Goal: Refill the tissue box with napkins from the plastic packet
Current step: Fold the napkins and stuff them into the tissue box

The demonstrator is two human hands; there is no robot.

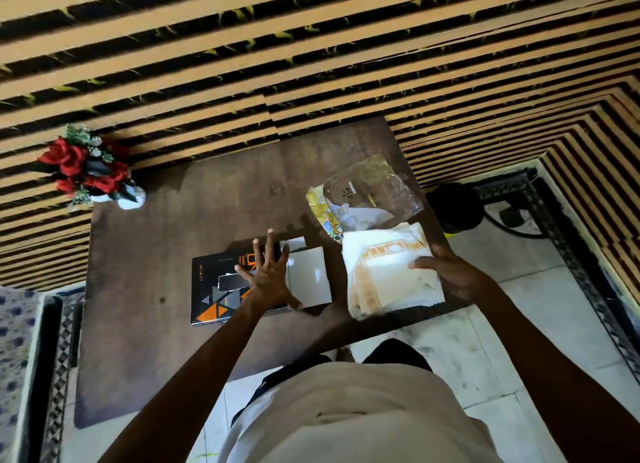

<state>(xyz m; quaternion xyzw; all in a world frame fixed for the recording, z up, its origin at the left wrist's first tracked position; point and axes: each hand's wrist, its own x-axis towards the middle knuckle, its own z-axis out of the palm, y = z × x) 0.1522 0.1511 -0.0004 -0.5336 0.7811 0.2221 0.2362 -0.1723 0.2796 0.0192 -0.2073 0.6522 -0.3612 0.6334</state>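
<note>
Dark brown counter (145, 272) carries the black tissue box (211, 289), with the empty plastic packet (367, 195) lying beyond. Your left hand (268, 275) rests spread flat on the box. Your right hand (446, 268) grips the napkins (388, 282) beside it.

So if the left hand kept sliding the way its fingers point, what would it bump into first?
Probably nothing on the table: the left hand, spread on the tissue box, points toward bare tabletop, then the slatted wall. Depth is hard to judge.
</note>
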